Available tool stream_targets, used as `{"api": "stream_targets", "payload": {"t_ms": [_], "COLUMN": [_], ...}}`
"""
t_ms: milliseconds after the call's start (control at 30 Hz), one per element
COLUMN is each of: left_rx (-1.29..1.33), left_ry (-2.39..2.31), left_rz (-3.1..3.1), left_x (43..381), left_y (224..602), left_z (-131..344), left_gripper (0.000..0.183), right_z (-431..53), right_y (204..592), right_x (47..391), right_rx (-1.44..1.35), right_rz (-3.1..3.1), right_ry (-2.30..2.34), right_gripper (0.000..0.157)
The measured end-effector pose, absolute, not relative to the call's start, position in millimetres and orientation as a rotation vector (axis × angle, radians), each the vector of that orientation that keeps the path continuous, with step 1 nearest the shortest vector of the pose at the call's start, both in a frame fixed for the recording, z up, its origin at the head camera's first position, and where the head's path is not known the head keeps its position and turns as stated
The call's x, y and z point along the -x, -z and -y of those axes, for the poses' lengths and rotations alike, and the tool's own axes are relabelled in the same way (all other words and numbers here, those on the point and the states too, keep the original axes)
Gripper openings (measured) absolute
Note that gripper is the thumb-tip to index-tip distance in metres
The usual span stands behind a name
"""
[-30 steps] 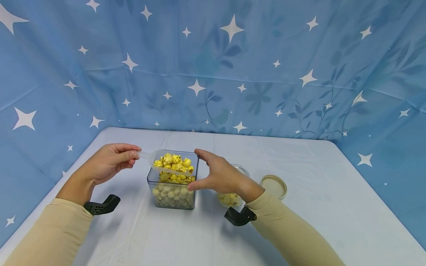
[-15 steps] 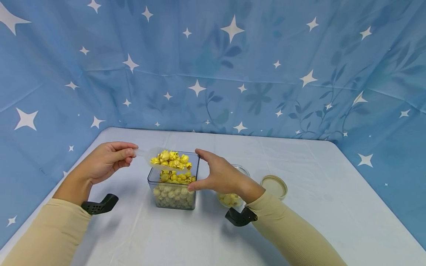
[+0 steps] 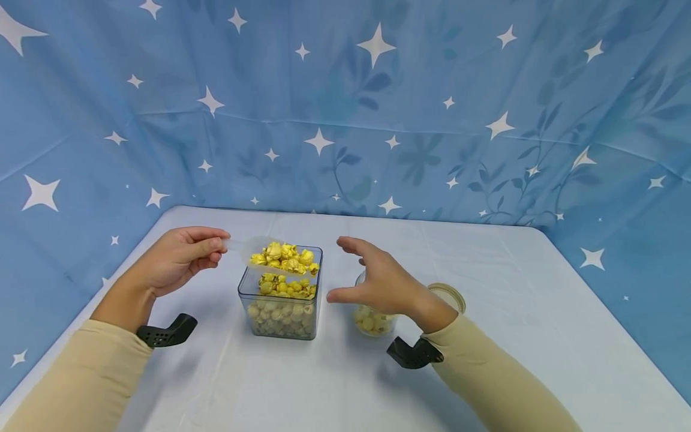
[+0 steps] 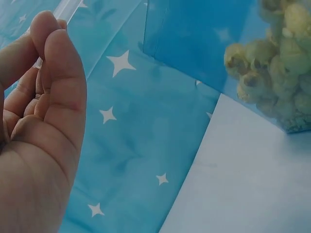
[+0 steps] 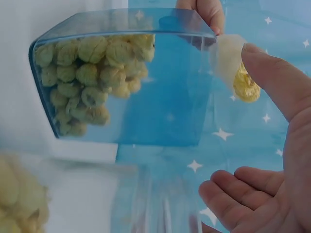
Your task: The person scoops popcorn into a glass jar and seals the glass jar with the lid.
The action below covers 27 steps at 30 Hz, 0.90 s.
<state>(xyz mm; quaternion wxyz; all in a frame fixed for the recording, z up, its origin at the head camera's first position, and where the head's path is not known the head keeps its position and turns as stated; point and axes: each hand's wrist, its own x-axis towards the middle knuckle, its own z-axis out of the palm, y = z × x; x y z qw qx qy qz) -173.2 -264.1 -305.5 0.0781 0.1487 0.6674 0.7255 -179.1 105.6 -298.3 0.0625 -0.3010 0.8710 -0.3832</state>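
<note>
A clear square container (image 3: 281,312) stands mid-table, with pale puffed balls below and yellow popcorn on top. My left hand (image 3: 218,243) pinches the handle of a clear scoop (image 3: 281,257), heaped with yellow popcorn, just above the container's rim. In the left wrist view the fingers (image 4: 51,43) close on the clear handle (image 4: 68,7). My right hand (image 3: 340,269) hovers open to the right of the container, touching nothing, over a small glass jar (image 3: 369,321) that holds some popcorn. The right wrist view shows the container (image 5: 126,77) and the scoop (image 5: 238,73) beyond my thumb.
A round lid (image 3: 452,294) lies on the white table (image 3: 529,336) right of the jar, partly hidden by my right wrist. Blue star-printed cloth (image 3: 378,120) hangs behind and at both sides. Black wrist mounts sit on both sleeves.
My right hand let go of the container's right side and moved right, above the jar. The left hand lifted the loaded scoop slightly over the container.
</note>
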Motion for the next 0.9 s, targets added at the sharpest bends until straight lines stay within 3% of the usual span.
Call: {"api": "stream_targets", "payload": {"t_ms": [567, 900], "left_rx": [-0.466, -0.418], "left_ry": [-2.215, -2.158], "left_rz": [-2.022, -2.073], "left_x": [172, 174], "left_y": [294, 290], "left_z": [215, 193], "left_gripper": [0.013, 0.018], "right_z": [-159, -168], "right_y": [317, 342], "right_x": [165, 162], "right_rx": [0.814, 0.684], "right_rz": [-2.739, -2.677], "right_ry": [1.348, 1.421], "right_gripper": [0.078, 0.089]}}
